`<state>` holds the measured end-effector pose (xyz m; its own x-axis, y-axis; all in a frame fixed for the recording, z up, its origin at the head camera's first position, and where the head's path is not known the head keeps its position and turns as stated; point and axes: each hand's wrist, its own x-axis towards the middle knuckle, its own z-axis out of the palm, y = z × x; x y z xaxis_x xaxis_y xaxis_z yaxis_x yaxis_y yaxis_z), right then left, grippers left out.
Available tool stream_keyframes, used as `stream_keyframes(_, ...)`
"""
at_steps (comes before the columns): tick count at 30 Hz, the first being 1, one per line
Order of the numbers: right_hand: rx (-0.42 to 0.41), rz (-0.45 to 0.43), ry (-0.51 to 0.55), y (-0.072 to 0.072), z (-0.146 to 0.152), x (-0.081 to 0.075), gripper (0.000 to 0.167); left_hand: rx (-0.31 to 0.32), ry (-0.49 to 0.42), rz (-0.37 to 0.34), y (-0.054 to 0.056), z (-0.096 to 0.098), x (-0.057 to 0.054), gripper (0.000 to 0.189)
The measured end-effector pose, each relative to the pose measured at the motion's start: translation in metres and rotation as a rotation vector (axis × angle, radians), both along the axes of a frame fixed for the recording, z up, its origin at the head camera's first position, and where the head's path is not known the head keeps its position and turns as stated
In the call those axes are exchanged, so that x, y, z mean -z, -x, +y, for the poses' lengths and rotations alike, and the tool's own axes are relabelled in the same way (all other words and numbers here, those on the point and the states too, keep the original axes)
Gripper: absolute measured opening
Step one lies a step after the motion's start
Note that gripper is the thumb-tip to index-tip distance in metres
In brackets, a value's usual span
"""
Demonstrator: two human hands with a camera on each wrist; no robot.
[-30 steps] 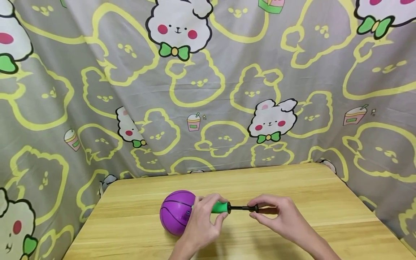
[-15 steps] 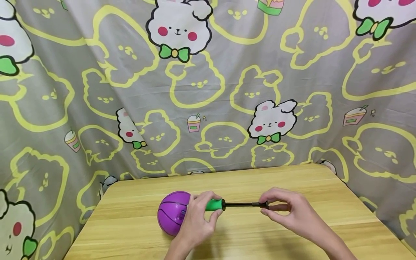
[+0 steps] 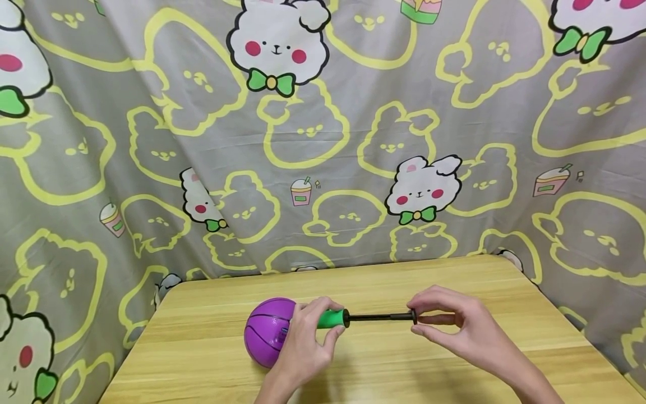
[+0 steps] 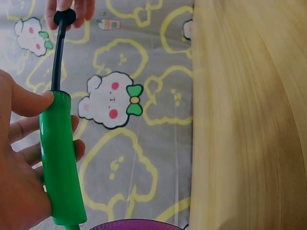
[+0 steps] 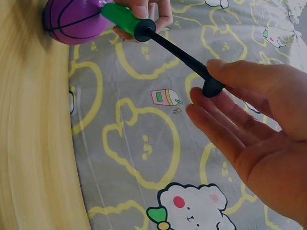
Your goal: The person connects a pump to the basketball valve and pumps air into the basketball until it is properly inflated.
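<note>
A small hand-held ball pump (image 3: 330, 318) with a green barrel lies level across the head view, its black plunger rod (image 3: 375, 317) drawn out to the right. My left hand (image 3: 309, 339) grips the barrel, thumb along one side and fingers curled behind, as the left wrist view also shows. At the rod's far end, the thumb and fingertips of my right hand (image 3: 456, 314) pinch the round black end knob (image 5: 212, 88). A purple ball (image 3: 266, 332) with black lines sits at the pump's left end, partly hidden by my left hand. In the right wrist view, the pump's tip meets the ball.
Beneath everything is a light wood-grain table (image 3: 212, 359) with rounded far corners. A grey curtain (image 3: 343, 134) printed with cartoon animals hangs behind it and along both sides.
My right hand has moved right, drawing the rod further out of the barrel, and its fingertips have shifted to the knob's edge. My left hand, pump barrel and ball shifted slightly left.
</note>
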<state>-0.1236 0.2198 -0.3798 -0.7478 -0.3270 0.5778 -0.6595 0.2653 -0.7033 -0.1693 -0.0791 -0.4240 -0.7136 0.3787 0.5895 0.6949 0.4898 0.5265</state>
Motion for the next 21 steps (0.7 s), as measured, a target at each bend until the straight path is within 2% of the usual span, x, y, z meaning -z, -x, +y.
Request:
stream_keyframes(3,0.029,-0.016,0.026,0.0,-0.001,-0.001,0.036,-0.003,-0.011,-0.007,0.0,0.0,-0.001,0.029)
stream_keyframes(7,0.022,-0.014,0.065,0.001,-0.004,0.002,0.034,0.007,-0.026,-0.006,0.0,0.001,0.0,0.029)
stream_keyframes(21,0.0,-0.021,0.11,0.008,-0.026,0.024,0.03,0.04,0.002,0.045,-0.005,0.012,0.006,0.034)
